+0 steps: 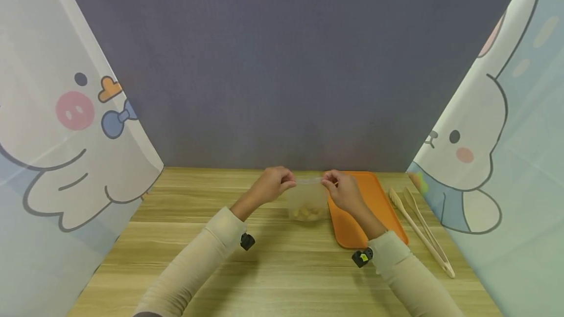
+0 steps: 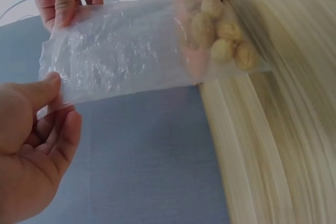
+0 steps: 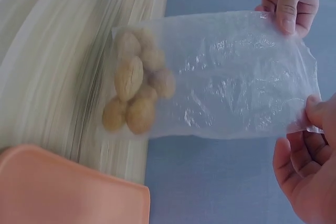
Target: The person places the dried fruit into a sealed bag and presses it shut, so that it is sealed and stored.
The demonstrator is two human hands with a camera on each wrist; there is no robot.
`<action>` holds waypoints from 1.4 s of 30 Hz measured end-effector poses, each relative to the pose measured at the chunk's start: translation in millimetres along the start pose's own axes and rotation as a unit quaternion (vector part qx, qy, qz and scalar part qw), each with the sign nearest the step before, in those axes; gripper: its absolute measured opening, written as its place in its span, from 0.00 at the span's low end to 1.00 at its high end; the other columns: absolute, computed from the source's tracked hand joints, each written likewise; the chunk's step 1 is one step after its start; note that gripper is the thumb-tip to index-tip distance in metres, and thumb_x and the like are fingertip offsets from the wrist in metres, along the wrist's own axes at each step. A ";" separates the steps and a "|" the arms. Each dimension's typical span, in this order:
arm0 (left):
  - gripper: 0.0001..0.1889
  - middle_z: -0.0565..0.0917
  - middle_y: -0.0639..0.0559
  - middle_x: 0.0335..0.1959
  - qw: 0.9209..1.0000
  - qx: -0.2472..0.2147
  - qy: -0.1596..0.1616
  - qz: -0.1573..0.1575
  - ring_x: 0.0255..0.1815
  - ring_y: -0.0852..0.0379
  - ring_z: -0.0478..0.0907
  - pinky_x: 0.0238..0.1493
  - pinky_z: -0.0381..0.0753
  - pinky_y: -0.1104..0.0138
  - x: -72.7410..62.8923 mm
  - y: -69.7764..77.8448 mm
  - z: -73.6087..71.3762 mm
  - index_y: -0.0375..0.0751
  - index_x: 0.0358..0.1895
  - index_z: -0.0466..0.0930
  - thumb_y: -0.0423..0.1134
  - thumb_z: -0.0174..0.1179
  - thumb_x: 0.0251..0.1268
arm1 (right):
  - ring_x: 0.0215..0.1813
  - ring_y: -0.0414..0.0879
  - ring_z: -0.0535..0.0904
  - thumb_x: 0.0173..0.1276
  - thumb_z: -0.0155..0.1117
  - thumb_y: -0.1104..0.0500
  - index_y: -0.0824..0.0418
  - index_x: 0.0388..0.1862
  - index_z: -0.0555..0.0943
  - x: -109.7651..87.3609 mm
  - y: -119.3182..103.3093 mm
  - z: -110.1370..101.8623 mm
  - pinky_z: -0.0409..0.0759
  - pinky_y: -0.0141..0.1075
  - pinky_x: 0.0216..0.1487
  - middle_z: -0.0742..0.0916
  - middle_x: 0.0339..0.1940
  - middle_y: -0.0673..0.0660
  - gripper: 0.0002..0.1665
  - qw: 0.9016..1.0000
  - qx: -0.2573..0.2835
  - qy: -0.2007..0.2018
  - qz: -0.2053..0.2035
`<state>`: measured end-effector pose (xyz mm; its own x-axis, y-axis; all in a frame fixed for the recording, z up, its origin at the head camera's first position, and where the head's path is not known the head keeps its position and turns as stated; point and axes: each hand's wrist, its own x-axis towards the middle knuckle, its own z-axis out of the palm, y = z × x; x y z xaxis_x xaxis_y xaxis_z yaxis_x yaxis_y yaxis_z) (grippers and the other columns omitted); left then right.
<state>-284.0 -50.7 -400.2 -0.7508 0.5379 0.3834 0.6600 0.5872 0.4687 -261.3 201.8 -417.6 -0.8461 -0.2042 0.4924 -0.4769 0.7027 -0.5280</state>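
Note:
A clear plastic bag (image 1: 307, 194) hangs upright between my two hands, its top edge stretched between them. Several walnuts (image 3: 131, 85) lie in the bottom of the bag. My left hand (image 1: 278, 183) pinches one top corner between thumb and fingers; my right hand (image 1: 341, 189) pinches the other top corner. In the left wrist view the bag (image 2: 121, 51) looks slightly wrinkled, with the walnuts (image 2: 215, 32) gathered at its lower end. Whether the bag's mouth is sealed I cannot tell.
An orange tray (image 1: 367, 199) lies just right of the bag, partly under my right arm. Wooden tongs (image 1: 423, 231) rest to the right of the tray. A grey panel (image 1: 282, 72) stands behind the wood-grain table (image 1: 282, 278), with cartoon-printed sheets (image 1: 480, 126) at both sides.

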 end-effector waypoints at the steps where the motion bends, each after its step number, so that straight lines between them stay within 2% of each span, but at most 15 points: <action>1: 0.05 0.85 0.52 0.33 1.000 0.002 0.004 0.002 0.30 0.64 0.75 0.34 0.76 0.73 0.1 0.6 0.6 0.43 0.39 0.86 0.41 0.66 0.70 | 0.37 0.48 0.85 0.71 0.68 0.59 0.62 0.40 0.85 -0.1 0.6 -0.5 0.87 0.45 0.41 0.88 0.32 0.54 0.06 1.000 0.000 -0.003 0.000; 7: 0.05 0.84 0.52 0.31 1.000 0.013 0.016 0.016 0.29 0.63 0.75 0.32 0.76 0.73 0.6 1.7 1.6 0.43 0.37 0.87 0.39 0.67 0.69 | 0.36 0.44 0.84 0.70 0.70 0.58 0.60 0.43 0.85 -2.1 0.0 -2.8 0.85 0.39 0.39 0.89 0.35 0.52 0.07 1.000 -0.004 -0.029 -0.007; 12: 0.04 0.85 0.52 0.31 0.999 0.021 0.023 0.019 0.30 0.62 0.77 0.32 0.78 0.72 1.7 2.2 1.2 0.43 0.36 0.87 0.39 0.68 0.67 | 0.31 0.40 0.79 0.70 0.70 0.57 0.60 0.40 0.86 -1.5 -2.5 -1.3 0.79 0.33 0.33 0.87 0.32 0.51 0.07 0.998 -0.017 -0.042 -0.046; 15: 0.05 0.85 0.52 0.32 0.999 0.031 0.018 0.021 0.31 0.61 0.78 0.34 0.79 0.71 2.4 3.4 2.5 0.42 0.37 0.87 0.40 0.68 0.68 | 0.29 0.39 0.77 0.71 0.68 0.58 0.62 0.37 0.86 -0.8 -4.6 -0.7 0.77 0.33 0.31 0.86 0.30 0.51 0.07 0.998 -0.027 -0.031 -0.056; 19: 0.06 0.86 0.51 0.34 0.999 0.037 -0.001 0.038 0.34 0.59 0.81 0.37 0.81 0.69 3.7 5.4 6.0 0.42 0.39 0.86 0.40 0.68 0.67 | 0.29 0.41 0.79 0.70 0.69 0.59 0.62 0.36 0.86 -1.2 -6.5 -0.5 0.79 0.35 0.32 0.87 0.30 0.52 0.06 0.998 -0.031 -0.013 -0.058; 22: 0.05 0.87 0.51 0.35 0.998 0.035 -0.003 0.047 0.36 0.58 0.83 0.39 0.83 0.67 4.9 6.6 9.3 0.42 0.39 0.87 0.39 0.69 0.67 | 0.29 0.42 0.80 0.69 0.70 0.59 0.62 0.36 0.86 -1.4 -5.4 0.1 0.80 0.36 0.32 0.87 0.30 0.53 0.06 0.998 -0.031 -0.007 -0.061; 28: 0.03 0.89 0.52 0.33 0.998 0.035 0.027 0.046 0.33 0.59 0.85 0.36 0.83 0.71 6.9 7.4 13.5 0.43 0.36 0.89 0.39 0.69 0.65 | 0.30 0.42 0.80 0.70 0.70 0.57 0.62 0.36 0.85 -1.7 -5.5 -0.5 0.79 0.34 0.32 0.87 0.30 0.51 0.08 0.997 -0.031 -0.014 -0.063; 32: 0.03 0.89 0.52 0.31 0.998 0.034 0.035 0.047 0.31 0.59 0.84 0.33 0.82 0.72 7.2 8.4 12.7 0.43 0.34 0.90 0.37 0.71 0.63 | 0.31 0.42 0.81 0.68 0.72 0.58 0.60 0.37 0.86 -1.0 -6.5 -1.7 0.80 0.35 0.33 0.88 0.30 0.51 0.05 0.997 -0.034 -0.020 -0.066; 37: 0.04 0.89 0.53 0.31 0.998 0.050 0.025 0.040 0.31 0.60 0.84 0.34 0.82 0.73 6.7 9.7 10.3 0.44 0.35 0.90 0.40 0.71 0.64 | 0.32 0.41 0.81 0.67 0.73 0.57 0.58 0.38 0.87 1.5 -9.8 0.0 0.81 0.35 0.35 0.88 0.32 0.50 0.05 0.995 -0.050 -0.040 -0.079; 42: 0.04 0.89 0.53 0.32 0.997 0.058 0.007 0.039 0.33 0.60 0.85 0.36 0.83 0.70 7.6 9.6 11.3 0.45 0.35 0.90 0.40 0.70 0.65 | 0.32 0.40 0.80 0.68 0.71 0.59 0.58 0.35 0.87 1.9 -13.2 2.2 0.81 0.35 0.34 0.87 0.32 0.51 0.03 0.993 -0.053 -0.046 -0.091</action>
<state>-283.1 -34.2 -401.8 -0.6962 0.5767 0.4275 0.7150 0.6104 0.3408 -257.2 190.7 -411.2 -0.7691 -0.3922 0.5046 -0.5996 0.7160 -0.3575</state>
